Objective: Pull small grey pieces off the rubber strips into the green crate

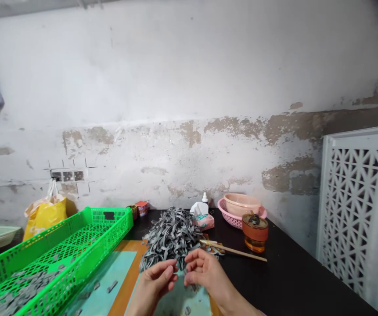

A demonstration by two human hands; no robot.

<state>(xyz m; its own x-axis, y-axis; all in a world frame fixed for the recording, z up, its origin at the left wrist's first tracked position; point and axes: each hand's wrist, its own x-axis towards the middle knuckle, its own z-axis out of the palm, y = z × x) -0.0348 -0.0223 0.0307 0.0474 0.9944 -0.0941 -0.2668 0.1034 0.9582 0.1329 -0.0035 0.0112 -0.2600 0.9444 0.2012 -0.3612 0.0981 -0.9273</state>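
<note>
A heap of grey curved strips (172, 235) lies on the table straight ahead of both hands. My left hand (157, 281) is in front of the heap, its fingers curled and its thumb close to the index finger. Whatever it pinches is too small or hidden to make out. Facing it, a small gap away, is my right hand (205, 272), also with curled fingers, and its contents cannot be made out. Beneath the hands lies a pale blue-green mat (175, 303) with small grey pieces on it.
A green plastic crate (93, 254) holding many grey pieces stands at left, beside a yellow bag (45, 217). Right of the heap are a wooden stick (244, 253), an amber jar (255, 235), a pink basket (228, 217) and a tissue pack (205, 221). A wall closes off the back.
</note>
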